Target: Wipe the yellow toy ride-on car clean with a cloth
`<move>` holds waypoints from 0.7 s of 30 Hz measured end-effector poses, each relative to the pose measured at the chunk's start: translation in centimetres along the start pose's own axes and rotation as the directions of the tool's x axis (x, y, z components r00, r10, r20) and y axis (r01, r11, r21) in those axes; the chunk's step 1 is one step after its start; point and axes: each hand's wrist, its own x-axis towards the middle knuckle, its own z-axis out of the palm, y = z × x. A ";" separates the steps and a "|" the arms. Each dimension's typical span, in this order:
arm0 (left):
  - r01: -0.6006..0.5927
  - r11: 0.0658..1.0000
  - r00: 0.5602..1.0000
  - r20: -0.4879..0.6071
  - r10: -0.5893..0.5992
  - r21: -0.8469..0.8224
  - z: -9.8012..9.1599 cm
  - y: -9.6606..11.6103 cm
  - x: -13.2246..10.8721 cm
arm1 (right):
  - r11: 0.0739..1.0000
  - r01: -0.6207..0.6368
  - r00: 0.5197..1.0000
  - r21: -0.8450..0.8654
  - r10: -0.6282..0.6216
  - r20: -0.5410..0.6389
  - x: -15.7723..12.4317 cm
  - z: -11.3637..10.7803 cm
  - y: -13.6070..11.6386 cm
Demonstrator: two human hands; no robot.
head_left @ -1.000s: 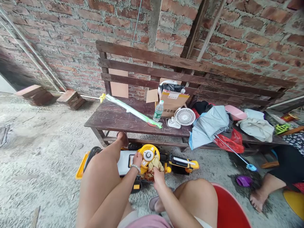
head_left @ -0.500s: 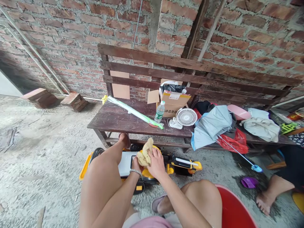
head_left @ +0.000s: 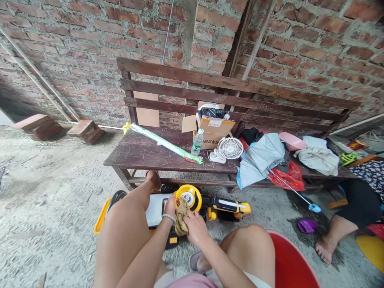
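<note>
A yellow ride-on toy vehicle [head_left: 154, 208] with a pale seat stands on the floor between my legs. Its yellow steering wheel [head_left: 196, 192] has a white and dark hub. My left hand [head_left: 170, 206] is closed at the wheel's left rim, with its fingertips partly hidden. A crumpled tan cloth [head_left: 181, 218] hangs over the wheel's near left side, bunched beside my left hand. My right hand [head_left: 196, 229] grips the cloth from the right, its fingers bent into the folds.
Behind the toy, a wooden bench [head_left: 144, 154] carries a water bottle [head_left: 197, 143], a white fan [head_left: 230, 148], a cardboard box [head_left: 217, 130] and a silver umbrella [head_left: 261, 156]. A red tub [head_left: 289, 260] stands by my right knee. Another person's foot [head_left: 325, 248] is at right.
The cloth has come down from over the steering wheel to its near left side, baring the wheel and hub. My right hand moved toward me with it. The view shifted slightly right.
</note>
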 end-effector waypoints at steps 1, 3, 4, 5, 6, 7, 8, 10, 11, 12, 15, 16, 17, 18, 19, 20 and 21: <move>-0.052 0.996 0.998 -0.021 0.053 0.073 0.0 -0.2 -0.3 | 0.998 -0.007 1.000 0.056 0.008 -0.014 -0.8 -0.2 0.5; -0.252 0.885 0.962 0.002 0.273 0.392 -0.1 -1.1 -1.1 | 0.987 -0.011 0.993 0.160 0.030 -0.117 -2.2 -0.9 2.1; -0.379 0.704 0.910 0.102 0.403 0.601 -0.2 -1.6 -1.6 | 0.981 -0.014 0.978 0.193 0.054 -0.199 -2.8 -1.3 3.3; -0.485 0.420 0.833 0.260 0.488 0.767 -0.4 -2.3 -2.1 | 0.976 -0.031 0.953 0.215 0.093 -0.288 -3.2 -1.8 4.7; -0.542 0.124 0.765 0.427 0.482 0.831 -0.5 -2.9 -2.6 | 0.971 -0.062 0.917 0.232 0.147 -0.371 -3.6 -2.3 6.2; -0.558 -0.109 0.725 0.547 0.419 0.823 -0.6 -3.6 -3.1 | 0.962 -0.108 0.872 0.249 0.212 -0.440 -3.7 -2.8 7.8; -0.559 -0.256 0.714 0.615 0.334 0.789 -0.6 -4.1 -3.5 | 0.947 -0.170 0.819 0.272 0.289 -0.496 -3.7 -3.1 9.4; -0.544 -0.402 0.733 0.650 0.198 0.736 -0.7 -4.8 -4.0 | 0.903 -0.301 0.718 0.307 0.426 -0.550 -3.3 -3.4 12.2; -0.532 -0.437 0.749 0.644 0.157 0.725 -0.7 -4.9 -4.1 | 0.882 -0.360 0.700 0.304 0.471 -0.537 -3.0 -3.3 13.2; -0.517 -0.462 0.763 0.632 0.132 0.721 -0.6 -4.9 -4.2 | 0.871 -0.404 0.711 0.281 0.492 -0.502 -2.7 -3.0 14.0; -0.484 -0.510 0.790 0.605 0.095 0.712 -0.5 -4.5 -4.2 | 0.895 -0.427 0.823 0.127 0.443 -0.355 -2.1 -1.9 15.4; -0.481 -0.520 0.795 0.601 0.083 0.707 -0.5 -4.3 -4.2 | 0.905 -0.419 0.850 0.072 0.419 -0.319 -2.2 -1.6 15.9; -0.478 -0.528 0.798 0.598 0.074 0.702 -0.4 -4.2 -4.2 | 0.904 -0.426 0.861 0.024 0.414 -0.294 -2.5 -1.6 16.5; -0.474 -0.536 0.800 0.595 0.069 0.699 -0.4 -4.1 -4.2 | 0.889 -0.457 0.857 -0.013 0.437 -0.273 -2.8 -1.7 17.2; -0.468 -0.544 0.804 0.591 0.065 0.696 -0.3 -4.0 -4.3 | 0.860 -0.508 0.838 -0.037 0.484 -0.251 -3.3 -2.1 18.1; -0.463 -0.552 0.807 0.587 0.060 0.694 -0.2 -4.0 -4.4 | 0.823 -0.566 0.809 -0.051 0.541 -0.230 -3.8 -2.6 19.1; -0.458 -0.559 0.810 0.583 0.057 0.691 -0.2 -4.1 -4.4 | 0.782 -0.620 0.774 -0.059 0.598 -0.210 -4.2 -3.1 20.1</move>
